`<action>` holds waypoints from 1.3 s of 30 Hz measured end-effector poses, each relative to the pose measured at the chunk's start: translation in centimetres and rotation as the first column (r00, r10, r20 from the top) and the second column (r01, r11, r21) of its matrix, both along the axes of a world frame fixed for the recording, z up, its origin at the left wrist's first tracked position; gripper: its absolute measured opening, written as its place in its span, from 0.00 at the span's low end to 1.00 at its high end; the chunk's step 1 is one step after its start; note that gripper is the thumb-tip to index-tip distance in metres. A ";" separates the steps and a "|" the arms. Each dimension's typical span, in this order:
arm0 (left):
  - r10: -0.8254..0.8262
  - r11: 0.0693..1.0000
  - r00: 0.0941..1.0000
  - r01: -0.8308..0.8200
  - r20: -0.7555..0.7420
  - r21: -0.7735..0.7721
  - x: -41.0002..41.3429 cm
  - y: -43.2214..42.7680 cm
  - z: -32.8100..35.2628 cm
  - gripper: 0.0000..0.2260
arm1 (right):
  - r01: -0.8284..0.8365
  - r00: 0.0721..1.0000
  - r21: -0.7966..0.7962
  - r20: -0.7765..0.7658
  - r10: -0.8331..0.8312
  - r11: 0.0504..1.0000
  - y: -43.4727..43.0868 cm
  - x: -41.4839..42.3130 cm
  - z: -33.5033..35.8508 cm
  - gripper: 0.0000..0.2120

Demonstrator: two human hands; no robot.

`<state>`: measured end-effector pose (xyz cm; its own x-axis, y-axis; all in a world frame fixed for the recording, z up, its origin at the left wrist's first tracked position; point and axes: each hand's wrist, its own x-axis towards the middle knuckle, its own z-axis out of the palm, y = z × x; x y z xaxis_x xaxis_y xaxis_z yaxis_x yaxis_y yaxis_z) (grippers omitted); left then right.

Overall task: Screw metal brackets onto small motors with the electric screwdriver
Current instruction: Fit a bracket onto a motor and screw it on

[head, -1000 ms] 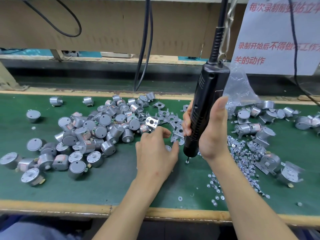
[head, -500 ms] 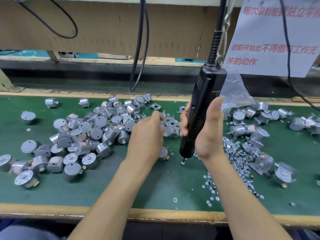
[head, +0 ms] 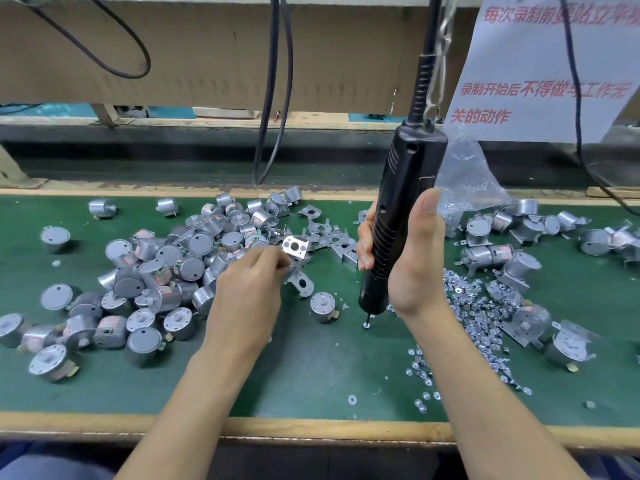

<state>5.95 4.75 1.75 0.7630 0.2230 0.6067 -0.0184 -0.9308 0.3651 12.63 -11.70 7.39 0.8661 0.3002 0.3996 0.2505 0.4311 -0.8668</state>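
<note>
Wooden front edge of the worktop point(head: 311, 427) is running nearest, with green mat behind it. Both forearms are reaching in over it. Loose screws point(head: 478, 317) are lying scattered right of centre, by the right wrist. Right hand point(head: 419, 265) is holding the black screwdriver point(head: 401, 209) upright, its grip wrapping the lower body with the thumb pointing up; the bit is pointing down just over the mat, can't tell if touching. One single motor point(head: 322, 306) is sitting on the mat between the hands, just left of the bit. Left hand point(head: 249, 292) is reaching with fingers curled into the near edge of the bracket pile point(head: 332, 240); can't tell if its grip is pinching one. A shiny bracket point(head: 295, 246) is standing up just beyond the fingertips. A big heap of bare motors point(head: 166, 271) is lying to the left, and motors with brackets on point(head: 485, 254) to the right. Further back a clear plastic bag point(head: 464, 178) is sitting behind the screwdriver, black cables point(head: 273, 98) are hanging over cardboard point(head: 207, 53), and a paper sign point(head: 540, 71) is hanging at the far right.
</note>
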 end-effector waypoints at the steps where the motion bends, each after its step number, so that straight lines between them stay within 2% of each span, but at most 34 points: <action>1: 0.016 1.000 1.000 -0.016 0.020 0.003 -0.3 0.0 -0.1 0.07 | 0.000 1.000 0.001 -0.001 0.000 1.000 0.0 0.0 0.0 0.30; 4: 0.010 0.999 0.993 -0.015 0.115 0.046 -1.3 -0.2 -0.5 0.06 | 0.003 1.000 -0.003 0.002 -0.003 1.000 0.0 0.0 0.0 0.31; 8: -0.148 0.985 0.935 0.110 0.323 0.134 -2.5 -0.4 -0.9 0.08 | 0.005 1.000 -0.018 0.002 -0.005 1.000 0.1 0.0 0.0 0.33; 10: -0.127 0.991 0.931 0.102 0.342 0.090 -2.7 -0.4 -1.0 0.09 | 0.007 1.000 -0.022 0.003 -0.007 1.000 0.1 0.0 -0.1 0.34; 12: -0.046 0.995 0.947 0.073 0.319 -0.074 -2.7 -0.4 -1.0 0.10 | 0.013 1.000 -0.016 0.006 -0.013 1.000 0.0 0.0 -0.1 0.33; 13: 0.006 0.975 0.956 0.060 0.292 -0.216 -2.7 -0.5 -0.9 0.10 | 0.015 1.000 -0.013 0.008 -0.015 1.000 0.0 0.0 -0.1 0.32; 15: 0.100 0.849 0.974 0.023 0.204 -0.527 -2.7 -0.9 -0.8 0.10 | 0.014 1.000 -0.007 0.002 -0.014 1.000 0.0 0.0 -0.1 0.32; 16: 0.117 0.773 0.980 0.012 0.161 -0.635 -2.7 -1.1 -0.9 0.09 | 0.014 1.000 -0.007 -0.003 -0.014 1.000 0.0 0.0 -0.1 0.32; 19: 0.084 0.667 0.987 0.046 0.137 -0.743 -2.4 -1.6 -1.2 0.09 | 0.028 1.000 -0.032 0.003 -0.028 0.999 0.0 0.1 -0.1 0.33; 22: 0.040 0.640 0.990 0.076 0.132 -0.765 -2.0 -2.4 -1.3 0.07 | 0.033 0.999 -0.046 0.009 -0.032 0.998 0.1 0.0 0.0 0.33; 28: 0.011 0.698 0.999 0.027 0.048 -0.716 -1.7 -3.2 -2.4 0.08 | 0.036 0.999 -0.046 0.011 -0.035 0.998 0.1 0.1 -0.1 0.32; 33: -0.040 0.731 0.998 0.056 0.039 -0.681 -1.6 -3.1 -2.8 0.10 | 0.043 0.999 -0.087 0.028 -0.041 0.995 0.1 0.2 -0.2 0.38; 39: -0.090 0.742 0.995 0.092 0.038 -0.664 -1.7 -3.1 -2.9 0.11 | 0.054 0.998 -0.106 0.016 -0.053 0.993 0.4 0.2 -0.2 0.39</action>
